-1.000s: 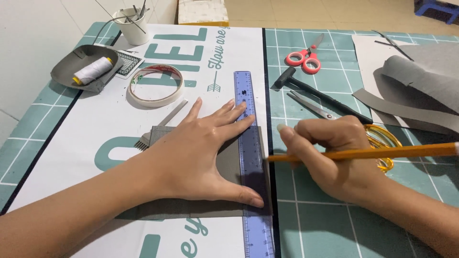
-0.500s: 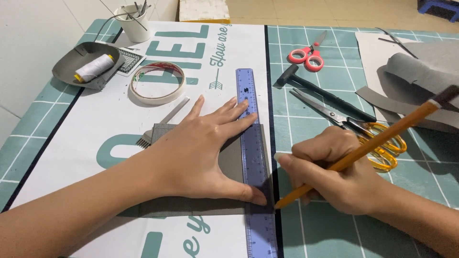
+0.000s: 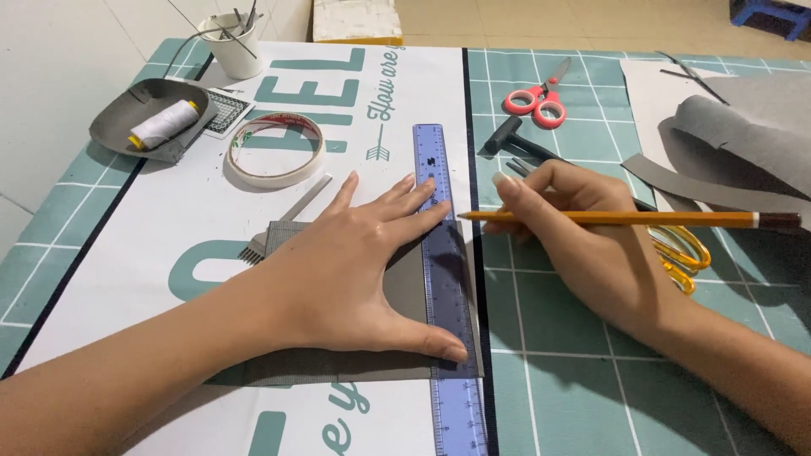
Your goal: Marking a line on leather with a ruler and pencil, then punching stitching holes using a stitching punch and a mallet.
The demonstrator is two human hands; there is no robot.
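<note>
My left hand lies flat with fingers spread on a grey sheet of material and presses a blue transparent ruler along its right edge. My right hand grips an orange pencil held level, its tip touching the ruler's right edge near the upper end. The hand rests on the green cutting mat.
A tape roll, a grey tray with a thread spool, a white cup, pink scissors, a black hammer, yellow-handled scissors and grey sheets lie around. A printed white banner covers the mat's left half.
The pencil tip has travelled up along the ruler's right edge from near its lower part to the upper part. The pencil swung from slanted to level. My left hand stayed put.
</note>
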